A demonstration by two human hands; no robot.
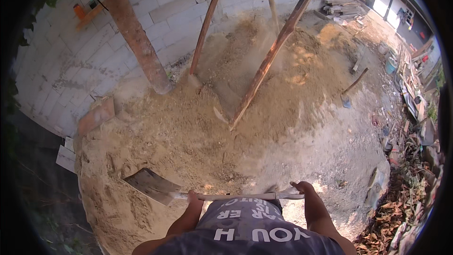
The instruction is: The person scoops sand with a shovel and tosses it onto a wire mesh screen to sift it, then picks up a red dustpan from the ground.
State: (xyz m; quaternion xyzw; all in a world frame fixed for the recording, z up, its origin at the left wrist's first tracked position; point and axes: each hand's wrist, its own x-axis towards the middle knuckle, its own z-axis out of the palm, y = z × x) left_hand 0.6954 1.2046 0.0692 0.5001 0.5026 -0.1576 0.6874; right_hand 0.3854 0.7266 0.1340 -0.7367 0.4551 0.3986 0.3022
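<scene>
A shovel (pixel 245 197) lies level across the front of my body, its flat metal blade (pixel 152 185) out to the left over the sand. My left hand (pixel 194 198) is wrapped round the shaft close to the blade. At the other end, my right hand (pixel 301 188) grips the handle. The blade looks bare, with no heap of sand on it. Ahead of me a wood-framed mesh screen (pixel 266 63) leans up, its lower corner resting in the sand pile (pixel 188 132).
Behind the pile runs a pale block wall (pixel 160 4) with a tree trunk (pixel 134 33) before it. A second shovel (pixel 353 87) lies to the right. Stacked boards (pixel 340 5), a bucket (pixel 391 64) and scrap wood with dry leaves (pixel 396 217) line the right side.
</scene>
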